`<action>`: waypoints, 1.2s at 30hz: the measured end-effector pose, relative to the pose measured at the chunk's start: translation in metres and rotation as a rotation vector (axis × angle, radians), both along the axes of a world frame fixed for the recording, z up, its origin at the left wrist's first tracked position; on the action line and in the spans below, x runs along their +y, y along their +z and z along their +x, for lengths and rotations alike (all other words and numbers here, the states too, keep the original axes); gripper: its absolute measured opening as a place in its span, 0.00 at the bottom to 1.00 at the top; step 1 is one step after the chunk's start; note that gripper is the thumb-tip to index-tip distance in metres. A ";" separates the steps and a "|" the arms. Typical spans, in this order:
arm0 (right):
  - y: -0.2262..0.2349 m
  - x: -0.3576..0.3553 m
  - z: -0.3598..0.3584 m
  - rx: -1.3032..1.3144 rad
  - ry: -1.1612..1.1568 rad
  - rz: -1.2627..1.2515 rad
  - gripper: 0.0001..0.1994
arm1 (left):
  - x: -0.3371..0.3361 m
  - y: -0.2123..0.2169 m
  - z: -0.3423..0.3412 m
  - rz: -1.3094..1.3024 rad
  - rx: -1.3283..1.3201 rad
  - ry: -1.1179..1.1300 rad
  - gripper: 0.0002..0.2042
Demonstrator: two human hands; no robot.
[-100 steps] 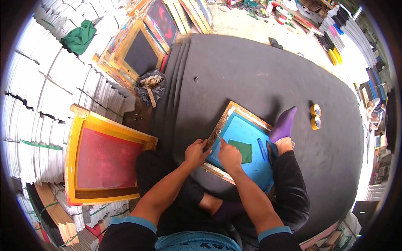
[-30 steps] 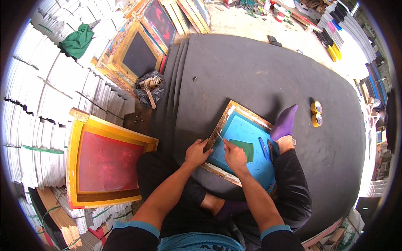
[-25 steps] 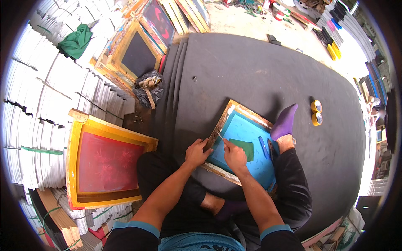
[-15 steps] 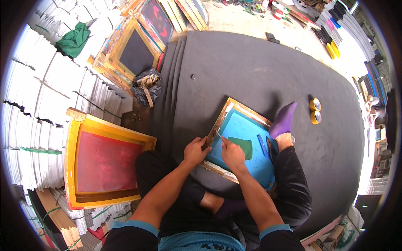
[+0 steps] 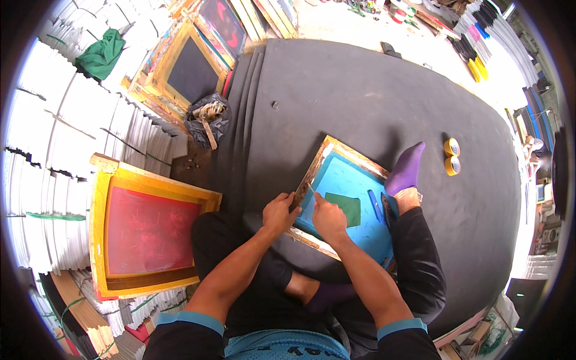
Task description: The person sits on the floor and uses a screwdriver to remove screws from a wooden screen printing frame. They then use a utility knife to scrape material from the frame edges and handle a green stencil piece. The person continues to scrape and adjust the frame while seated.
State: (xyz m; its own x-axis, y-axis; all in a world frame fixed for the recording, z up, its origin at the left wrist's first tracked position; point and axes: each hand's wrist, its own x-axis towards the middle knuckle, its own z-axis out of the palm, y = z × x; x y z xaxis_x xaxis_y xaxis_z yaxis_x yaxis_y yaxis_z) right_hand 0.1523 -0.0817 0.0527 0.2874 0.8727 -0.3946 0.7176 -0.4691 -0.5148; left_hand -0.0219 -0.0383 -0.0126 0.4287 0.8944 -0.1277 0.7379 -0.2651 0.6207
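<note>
A wooden screen frame (image 5: 359, 158) with blue mesh (image 5: 339, 174) lies tilted across the black mat, between my legs. My left hand (image 5: 278, 214) is closed round its worn left bar, thumb toward the inside. My right hand (image 5: 329, 221) is above the mesh, fingers pinched on a thin pale tool (image 5: 311, 188) whose tip is at the inner side of that bar. Most of the tool is hidden in my fingers. On the mesh lie a green rectangular piece (image 5: 348, 211) and a blue-handled cutter (image 5: 376, 207). A dark object beside the cutter is partly hidden by my leg.
My purple-socked foot (image 5: 408, 170) rests at the frame's right corner. Two yellow tape rolls (image 5: 451, 148) stand on the black mat (image 5: 336, 90). A yellow frame with red mesh (image 5: 150, 231) leans at left, near white stacked sheets (image 5: 54, 138). A black bag (image 5: 210, 120) sits beyond.
My right hand and the thin tool have shifted slightly left and up along the left bar. The left hand keeps its grip on the frame. The whole view has moved a little.
</note>
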 end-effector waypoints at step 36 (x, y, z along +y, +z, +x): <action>-0.112 -0.026 0.039 0.240 0.010 0.490 0.19 | 0.001 -0.004 0.000 0.031 -0.022 -0.018 0.28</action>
